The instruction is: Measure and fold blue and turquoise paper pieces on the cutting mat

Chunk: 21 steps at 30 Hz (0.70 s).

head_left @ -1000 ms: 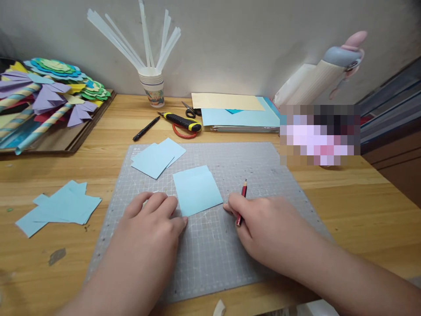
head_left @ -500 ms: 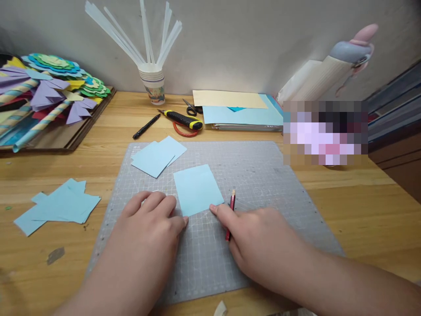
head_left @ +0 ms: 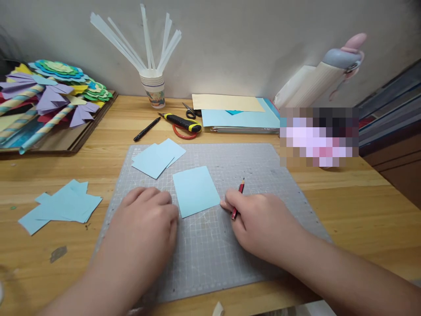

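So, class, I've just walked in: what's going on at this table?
A person has both hands over a grey mat, with a blue sheet lying flat between them. The right hand holds a pencil, tip upward, by the sheet's near right corner. The left hand is curled at its left side. More blue pieces lie farther back on the mat.

Looks like a craft desk (head_left: 355, 206) up against the far wall (head_left: 230, 44). Can tell by the mat (head_left: 204, 254) with blue cards (head_left: 196, 192) on it in the middle, the cutter (head_left: 182, 123), scissors (head_left: 190, 113) and pen (head_left: 147, 129) at the far side, and paper flowers (head_left: 59, 70) at the far left. Home or school, cannot tell.
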Each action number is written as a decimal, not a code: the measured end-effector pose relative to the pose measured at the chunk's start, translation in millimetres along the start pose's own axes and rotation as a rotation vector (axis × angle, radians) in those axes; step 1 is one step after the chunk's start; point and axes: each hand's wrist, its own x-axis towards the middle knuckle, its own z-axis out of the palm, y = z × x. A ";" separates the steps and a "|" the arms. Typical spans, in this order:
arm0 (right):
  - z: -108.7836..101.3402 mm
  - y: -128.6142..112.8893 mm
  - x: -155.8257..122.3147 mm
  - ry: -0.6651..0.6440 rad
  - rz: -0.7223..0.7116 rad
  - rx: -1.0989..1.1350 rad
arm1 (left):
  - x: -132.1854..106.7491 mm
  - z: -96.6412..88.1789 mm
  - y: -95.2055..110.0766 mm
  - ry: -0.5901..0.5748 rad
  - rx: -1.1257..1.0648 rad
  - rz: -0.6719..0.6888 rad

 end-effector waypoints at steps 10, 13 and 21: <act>20.8 20.4 21.5 0.234 -0.056 0.613 | 37.4 27.9 -5.5 0.023 -0.308 -0.295; 26.6 25.0 29.0 0.239 -0.026 0.827 | 38.7 24.2 -1.2 0.012 -0.327 -0.284; 25.8 37.6 45.5 0.358 -0.073 1.176 | 21.3 3.0 6.6 -0.028 -0.500 0.254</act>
